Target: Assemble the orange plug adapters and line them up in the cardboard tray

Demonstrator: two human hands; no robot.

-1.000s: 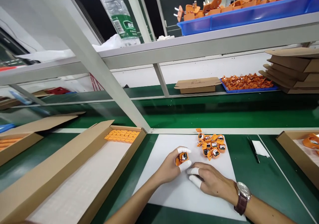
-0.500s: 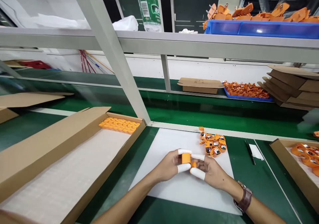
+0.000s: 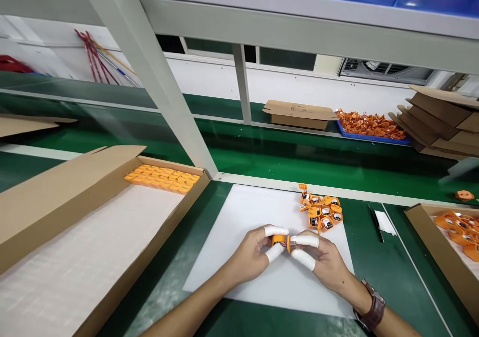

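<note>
Above the white sheet [image 3: 220,237], my left hand [image 3: 249,257] pinches a small orange plastic housing [image 3: 278,239] between thumb and finger, both wearing white finger covers. Dark and reddish wires show at its open side. Close beside it, my right hand [image 3: 329,262] grips an orange plastic end cover [image 3: 288,244] by what look like metal prongs; its thumb and finger are covered in white too. Whether the two parts touch is unclear. Just beyond my right hand, a cluster of similar open orange housings [image 3: 325,211] with parts inside lies on the sheet.
On the left, a long cardboard box [image 3: 179,209] holds rows of orange pieces at its far end. Another box [image 3: 426,242] with orange parts stands right, near a black pen-like tool [image 3: 376,223]. A metal post [image 3: 160,77] and shelf rail [image 3: 262,25] rise ahead.
The housing has turned so its open, wired side shows. The orange cover in my right hand has come up level beside it. The view has tilted down.
</note>
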